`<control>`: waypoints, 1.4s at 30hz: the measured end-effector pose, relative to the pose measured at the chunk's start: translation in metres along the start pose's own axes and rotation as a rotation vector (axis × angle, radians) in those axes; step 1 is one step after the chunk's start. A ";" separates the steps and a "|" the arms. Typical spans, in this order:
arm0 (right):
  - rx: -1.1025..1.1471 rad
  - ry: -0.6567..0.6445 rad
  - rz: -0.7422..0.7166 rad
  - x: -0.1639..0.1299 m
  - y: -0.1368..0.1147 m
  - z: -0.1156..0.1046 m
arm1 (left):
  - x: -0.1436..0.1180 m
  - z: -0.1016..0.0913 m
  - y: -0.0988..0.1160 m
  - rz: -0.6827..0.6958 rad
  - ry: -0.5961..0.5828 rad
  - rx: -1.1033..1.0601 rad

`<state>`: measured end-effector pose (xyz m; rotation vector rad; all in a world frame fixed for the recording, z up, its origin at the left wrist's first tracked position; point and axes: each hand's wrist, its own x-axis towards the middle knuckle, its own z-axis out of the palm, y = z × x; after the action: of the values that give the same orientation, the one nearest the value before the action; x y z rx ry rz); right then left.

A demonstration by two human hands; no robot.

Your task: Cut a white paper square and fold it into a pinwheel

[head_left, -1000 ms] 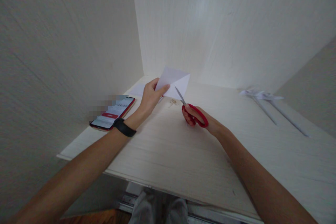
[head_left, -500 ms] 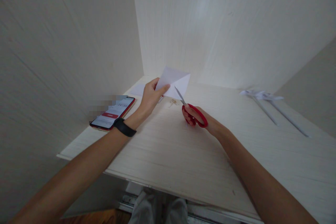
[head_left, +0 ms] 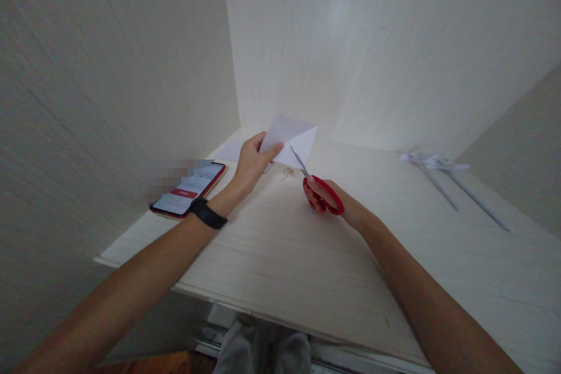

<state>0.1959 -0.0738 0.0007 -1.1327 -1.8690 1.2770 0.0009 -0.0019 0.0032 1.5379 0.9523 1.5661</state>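
White paper, thin and floppy — I'd judge the folded sheet (head_left: 293, 139) light and easy to crease, best pinched near its lower left corner, where my left hand (head_left: 250, 162) grips it between thumb and fingers, up off the desk (head_left: 280, 257). Left of those fingers lies one red-cased phone (head_left: 189, 188). Right of them, my right hand (head_left: 326, 197) has fingers closed through the loops of one pair of red scissors (head_left: 319, 187), blades slightly parted at the sheet's lower edge. Far right — two rolled paper sticks (head_left: 456, 187).

phone (head_left: 189, 188) left of paper (head_left: 293, 139), scissors (head_left: 316, 184) right
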 end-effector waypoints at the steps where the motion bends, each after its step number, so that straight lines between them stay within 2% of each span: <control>1: 0.001 -0.003 0.002 0.000 0.000 0.000 | 0.000 0.000 0.000 -0.001 -0.001 0.001; 11: 0.020 -0.007 -0.007 0.001 0.003 -0.003 | -0.004 0.002 0.002 -0.028 -0.033 0.020; 42: 0.033 0.005 0.007 0.003 0.008 -0.001 | -0.002 0.002 0.002 -0.027 -0.028 0.026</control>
<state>0.1978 -0.0695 -0.0060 -1.1249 -1.8350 1.3033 0.0027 -0.0052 0.0043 1.5545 0.9783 1.5149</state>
